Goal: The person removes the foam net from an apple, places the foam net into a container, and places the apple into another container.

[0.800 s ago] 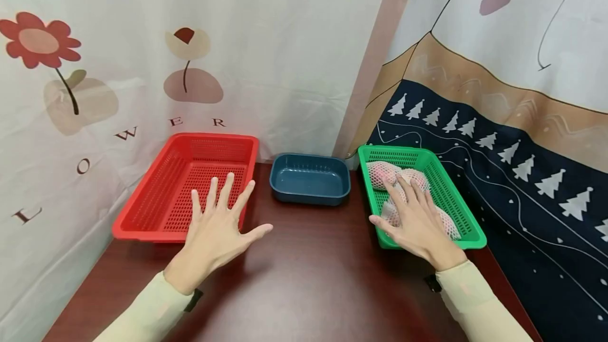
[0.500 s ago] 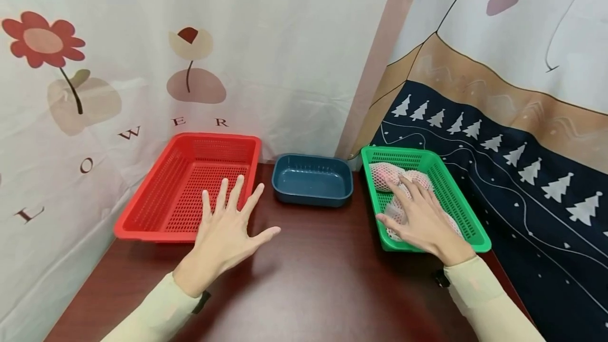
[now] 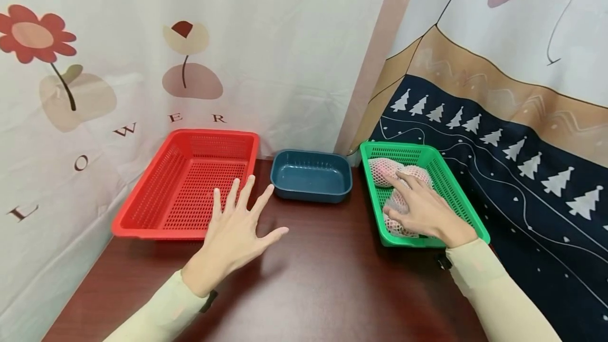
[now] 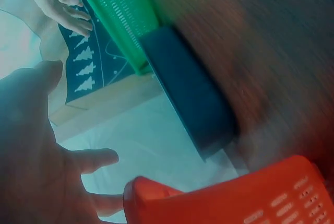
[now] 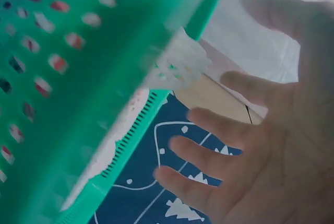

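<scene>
In the head view my left hand (image 3: 233, 236) hovers with fingers spread over the near right corner of the red basket (image 3: 142, 194), holding nothing. My right hand (image 3: 425, 210) is over the green basket (image 3: 458, 199), its fingers slightly bent and apart from the contents in the right wrist view. Several round pinkish things in white foam netting lie in the green basket, among them a netted piece (image 3: 382, 170) at the back left and another netted piece (image 3: 401, 228) near the front. My hand hides part of them. In the right wrist view white netting (image 5: 182, 62) pokes above the rim.
A dark blue tray (image 3: 311, 176) stands between the two baskets at the back of the brown table (image 3: 309, 278). Behind it hangs a pale printed curtain (image 3: 285, 57); a navy cloth with white trees (image 3: 518, 215) hangs on the right.
My left hand has drifted a little right. My right hand has turned, and its fingers have gone from spread to closer together and more bent over the netted things.
</scene>
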Tool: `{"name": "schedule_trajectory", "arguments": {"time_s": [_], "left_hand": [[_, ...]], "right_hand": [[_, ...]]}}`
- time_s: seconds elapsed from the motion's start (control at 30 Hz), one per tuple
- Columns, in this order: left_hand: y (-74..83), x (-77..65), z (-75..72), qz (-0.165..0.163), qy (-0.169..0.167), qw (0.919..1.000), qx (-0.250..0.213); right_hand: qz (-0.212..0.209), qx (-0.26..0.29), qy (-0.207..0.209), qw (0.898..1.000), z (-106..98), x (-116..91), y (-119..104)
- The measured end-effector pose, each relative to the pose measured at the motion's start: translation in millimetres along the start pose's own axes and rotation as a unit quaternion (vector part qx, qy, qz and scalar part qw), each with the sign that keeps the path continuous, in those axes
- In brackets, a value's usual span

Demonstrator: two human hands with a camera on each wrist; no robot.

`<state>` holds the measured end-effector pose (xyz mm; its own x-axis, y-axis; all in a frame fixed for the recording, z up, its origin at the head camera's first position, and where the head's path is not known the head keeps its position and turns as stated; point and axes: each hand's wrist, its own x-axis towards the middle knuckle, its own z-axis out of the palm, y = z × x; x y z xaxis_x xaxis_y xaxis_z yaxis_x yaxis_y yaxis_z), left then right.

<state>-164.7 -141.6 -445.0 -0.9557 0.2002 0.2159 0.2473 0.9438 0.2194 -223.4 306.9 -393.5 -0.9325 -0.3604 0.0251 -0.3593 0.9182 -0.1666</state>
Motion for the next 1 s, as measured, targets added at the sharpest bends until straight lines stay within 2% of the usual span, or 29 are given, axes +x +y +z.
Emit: {"name": "schedule_trajectory", "arguments": {"time_s": [0.23,0.4,0.73,1.0], "left_hand": [[8.4,-0.7,3.0,0.012,0.0,0.9999,0.004],[13.4,0.3,5.7,0.018,0.002,0.9998,0.008],[25.7,1.8,10.1,0.033,0.006,0.9994,0.001],[35.1,2.3,17.5,0.046,0.006,0.9989,0.001]], "right_hand": [[-0.012,0.022,-0.054,0.998,-6.5,2.6,2.5],[-0.029,0.024,-0.065,0.997,-9.4,3.4,3.8],[-0.02,0.02,-0.1,0.995,-14.8,4.8,3.0],[-0.035,0.015,-0.126,0.991,-18.6,7.2,2.5]]}}
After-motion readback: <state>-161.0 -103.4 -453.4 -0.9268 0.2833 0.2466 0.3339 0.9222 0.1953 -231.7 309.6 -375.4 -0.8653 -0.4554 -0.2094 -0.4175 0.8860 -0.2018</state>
